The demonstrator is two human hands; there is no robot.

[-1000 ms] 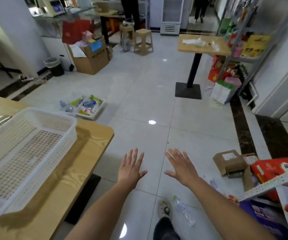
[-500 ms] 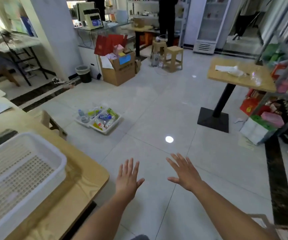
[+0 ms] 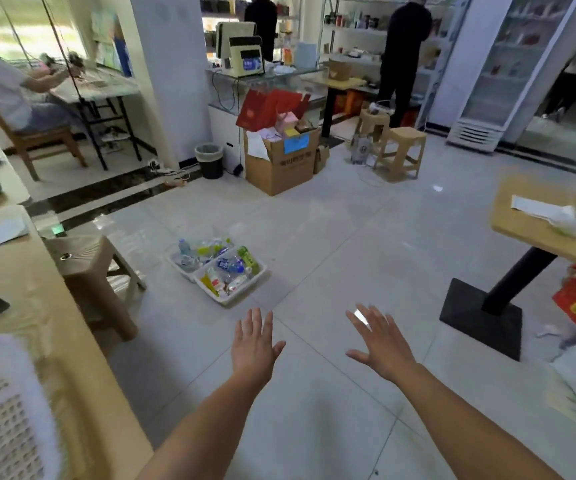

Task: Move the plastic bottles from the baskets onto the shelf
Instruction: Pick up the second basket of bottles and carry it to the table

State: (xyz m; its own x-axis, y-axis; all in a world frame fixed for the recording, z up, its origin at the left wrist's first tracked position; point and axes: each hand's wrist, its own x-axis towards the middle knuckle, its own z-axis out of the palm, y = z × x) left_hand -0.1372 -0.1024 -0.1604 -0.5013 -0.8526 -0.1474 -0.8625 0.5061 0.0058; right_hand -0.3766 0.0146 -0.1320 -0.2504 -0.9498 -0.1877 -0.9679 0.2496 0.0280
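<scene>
Two white baskets [image 3: 210, 289] stand side by side on the tiled floor ahead, filled with several plastic bottles [image 3: 229, 266] lying jumbled, some clear, some green-labelled. My left hand [image 3: 253, 342] is stretched out, palm down, fingers spread, just short of the nearer basket. My right hand [image 3: 382, 339] is held out level with it, further right over bare tiles, fingers apart too. Neither hand holds anything. An empty white perforated basket [image 3: 6, 410] sits on the wooden table at my lower left. The shelf is not clearly in view.
A wooden table [image 3: 47, 334] runs along my left, a brown plastic stool [image 3: 96, 271] beside it. A pedestal table [image 3: 539, 223] with a black base stands right. A cardboard box [image 3: 279, 164], bin and stools sit further back. One person sits at left; two stand at the counter.
The view has lifted and turned left, bringing the bottle baskets closer and more central. Both hands stay outstretched and empty. The clutter at the lower right has left the view.
</scene>
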